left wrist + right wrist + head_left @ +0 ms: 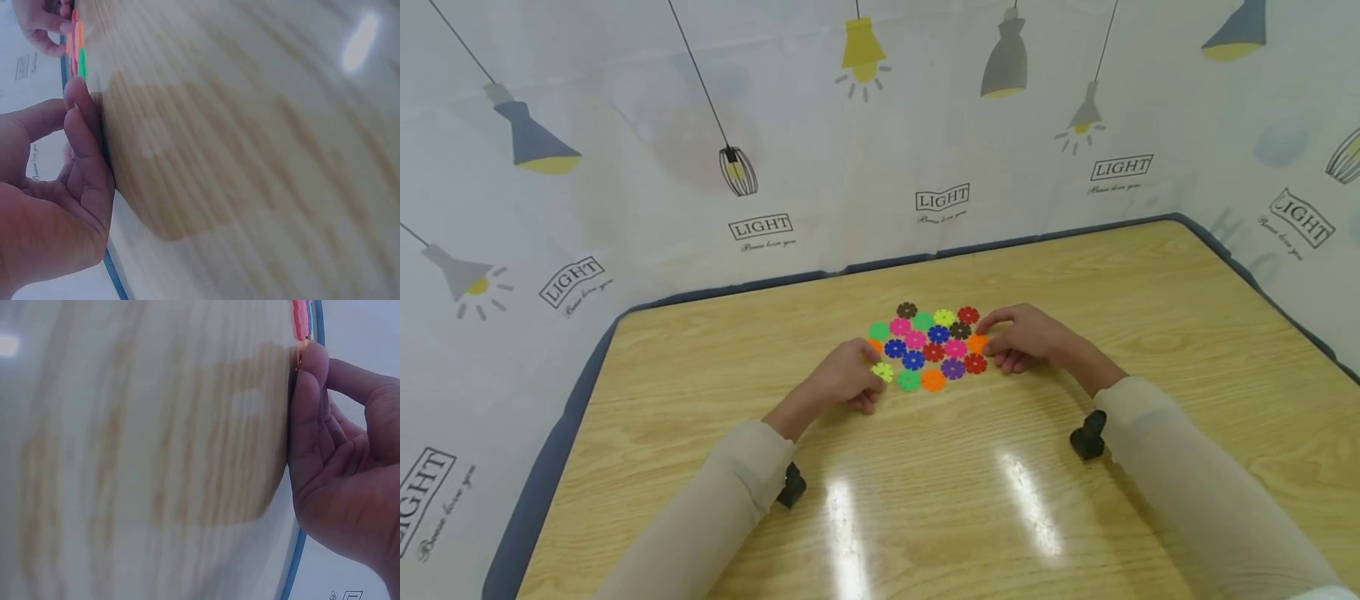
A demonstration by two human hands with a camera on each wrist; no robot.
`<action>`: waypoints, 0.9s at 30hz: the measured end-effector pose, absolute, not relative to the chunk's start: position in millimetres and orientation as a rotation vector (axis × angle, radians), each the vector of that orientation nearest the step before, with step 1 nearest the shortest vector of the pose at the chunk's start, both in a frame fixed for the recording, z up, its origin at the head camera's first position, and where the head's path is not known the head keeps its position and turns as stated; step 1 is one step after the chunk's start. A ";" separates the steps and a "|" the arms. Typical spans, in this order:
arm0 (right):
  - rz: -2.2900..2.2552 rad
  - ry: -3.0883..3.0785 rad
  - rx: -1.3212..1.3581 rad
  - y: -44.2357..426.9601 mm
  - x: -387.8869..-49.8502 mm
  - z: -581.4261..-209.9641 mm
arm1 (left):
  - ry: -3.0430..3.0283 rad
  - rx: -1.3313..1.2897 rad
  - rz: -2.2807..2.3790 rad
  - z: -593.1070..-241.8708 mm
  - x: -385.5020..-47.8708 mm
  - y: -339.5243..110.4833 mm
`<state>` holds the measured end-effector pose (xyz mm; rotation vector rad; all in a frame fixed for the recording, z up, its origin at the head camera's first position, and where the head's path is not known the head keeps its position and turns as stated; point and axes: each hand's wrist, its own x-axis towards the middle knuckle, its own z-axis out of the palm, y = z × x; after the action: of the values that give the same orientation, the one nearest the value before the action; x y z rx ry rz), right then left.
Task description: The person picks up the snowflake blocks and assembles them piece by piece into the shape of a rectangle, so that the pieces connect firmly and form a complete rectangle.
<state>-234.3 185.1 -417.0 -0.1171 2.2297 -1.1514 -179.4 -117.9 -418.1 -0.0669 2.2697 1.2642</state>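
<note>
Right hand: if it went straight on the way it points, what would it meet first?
The right hand would most likely meet the orange disc at its fingertips first; whether they already touch is hard to tell.

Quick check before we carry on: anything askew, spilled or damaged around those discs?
Nothing stands out. The coloured discs lie in a loose cluster on the table, between the left hand and right hand, with no visible breakage or spill. One orange disc is partly hidden by the left hand.
</note>
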 end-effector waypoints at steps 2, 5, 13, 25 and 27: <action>-1.151 2.218 -0.096 185.2 -236.0 -417.0 | 2.278 -0.075 1.257 -417.6 -180.0 -117.9; -1.149 2.200 -0.072 185.8 -238.2 -416.5 | 2.264 -0.091 1.270 -416.2 -180.0 -118.9; -1.169 2.153 -0.118 188.6 -238.0 -411.0 | 2.231 -0.066 1.337 -412.7 -178.3 -122.8; -1.326 2.151 -0.198 187.9 -230.8 -397.2 | 2.255 -0.023 1.538 -395.8 -181.0 -128.7; -1.353 2.148 -0.219 184.1 -228.4 -391.9 | 2.279 -0.032 1.566 -391.7 -181.6 -127.6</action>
<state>-228.4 184.1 -391.9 -0.2189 2.1479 -1.3529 -181.6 -127.6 -391.7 -0.0321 2.2794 1.5659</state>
